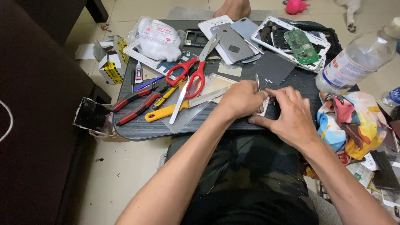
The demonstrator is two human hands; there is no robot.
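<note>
On the dark ribbed worktop (137, 129) across our lap, in the head view, we see both hands meet over a small flat part (264, 106), mostly hidden by the fingers, so we cannot tell what it is. Our left hand (241, 100) is curled around thin metal tweezers (257, 83), whose tips vanish between the hands. Our right hand (291, 112) lies flat-fingered on the part, thumb pressed at its near edge; we cannot say whether it grips or only presses.

Just left of the hands lie a yellow-handled knife (183, 106), red scissors (193, 75) and red-and-black pliers (135, 104). Behind them, phone back covers (233, 41) overlap one another, and a green circuit board (301, 46) sits in a white frame. A clear plastic bottle (354, 58) is cut off at the right edge, beside a crumpled colourful cloth (350, 121). At the top edge, a bare foot (233, 8) is only partly in view.
</note>
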